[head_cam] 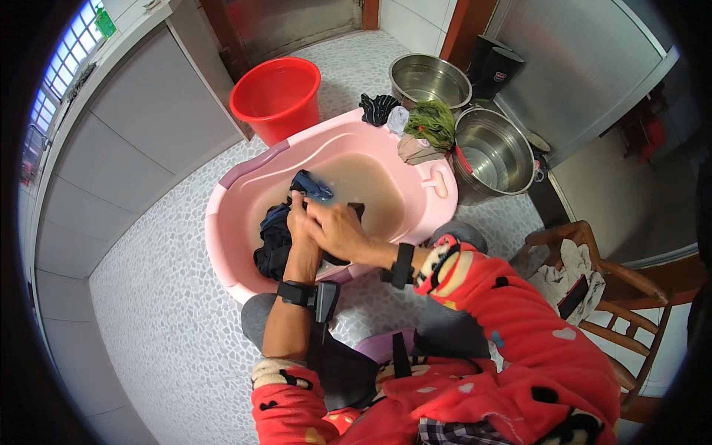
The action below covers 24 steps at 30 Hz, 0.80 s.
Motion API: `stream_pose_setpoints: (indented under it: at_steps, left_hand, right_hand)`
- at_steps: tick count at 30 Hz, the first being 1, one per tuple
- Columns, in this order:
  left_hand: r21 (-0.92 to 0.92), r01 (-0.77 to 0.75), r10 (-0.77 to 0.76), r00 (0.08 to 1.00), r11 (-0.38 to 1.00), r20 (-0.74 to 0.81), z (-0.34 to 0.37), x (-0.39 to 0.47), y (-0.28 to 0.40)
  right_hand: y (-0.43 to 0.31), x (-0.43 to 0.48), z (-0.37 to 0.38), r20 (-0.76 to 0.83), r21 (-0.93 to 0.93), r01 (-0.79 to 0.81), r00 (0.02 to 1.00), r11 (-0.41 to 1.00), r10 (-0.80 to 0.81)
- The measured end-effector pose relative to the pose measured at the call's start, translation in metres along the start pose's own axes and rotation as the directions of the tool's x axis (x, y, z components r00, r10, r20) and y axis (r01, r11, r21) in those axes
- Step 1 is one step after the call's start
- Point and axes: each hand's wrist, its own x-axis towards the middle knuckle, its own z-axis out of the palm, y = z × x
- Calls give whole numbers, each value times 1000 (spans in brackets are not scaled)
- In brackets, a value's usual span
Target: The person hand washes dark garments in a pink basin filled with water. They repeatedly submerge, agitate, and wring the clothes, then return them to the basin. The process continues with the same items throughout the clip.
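Note:
A pink plastic tub (222, 245) holds murky water (372, 178). My left hand (303, 228) and my right hand (336, 225) meet over its near left part, gripping dark wet cloth between them. A dark blue end of the cloth (310, 186) sticks out beyond my fingers, and a black part (273, 250) hangs at the left into the tub. Another dark bit of cloth shows just right of my right hand. On the tub's far right rim lie a green garment (431, 125), a beige cloth (414, 151), a white cloth (397, 119) and a black striped cloth (378, 108).
A red bucket (275, 92) stands behind the tub. Two steel pots, one at the back (429, 83) and one at the right (492, 156), stand beside its right end, near black boots (492, 69). A wooden chair (628, 317) with a white cloth is at the right. Cabinets (133, 111) line the left.

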Motion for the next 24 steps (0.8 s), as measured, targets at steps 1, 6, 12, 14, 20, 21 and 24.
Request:
stream_pose_setpoints:
  at_steps: [1, 6, 12, 14, 20, 21, 24]
  left_hand:
    - [-61, 25, -26, 999, 998, -22, 1, -1, 3]
    - [52, 250, -233, 947, 967, -223, 18, -22, -16]
    - [114, -9, 28, 986, 993, -166, 9, -21, -8]
    - [23, -62, 65, 980, 998, -186, 7, -20, -10]
    - [196, 94, -42, 966, 976, -253, 9, -25, -22]
    - [186, 113, -76, 978, 976, -194, 8, -25, -21]
    - [-23, 40, -40, 999, 999, -16, 0, -23, -16]
  right_hand:
    - [-1, 0, 0, 104, 25, 21, 994, 999, -24]
    - [12, 9, -2, -238, -181, -130, 968, 975, 84]
    - [6, -6, 4, -176, -25, 105, 978, 994, -108]
    - [2, -8, 2, -28, -18, 117, 993, 993, -118]
    - [4, -1, -7, -81, -182, -116, 991, 976, 103]
    - [5, -1, -7, -136, -207, -140, 984, 968, 113]
    - [5, -8, -2, -41, -75, 48, 998, 996, -51]
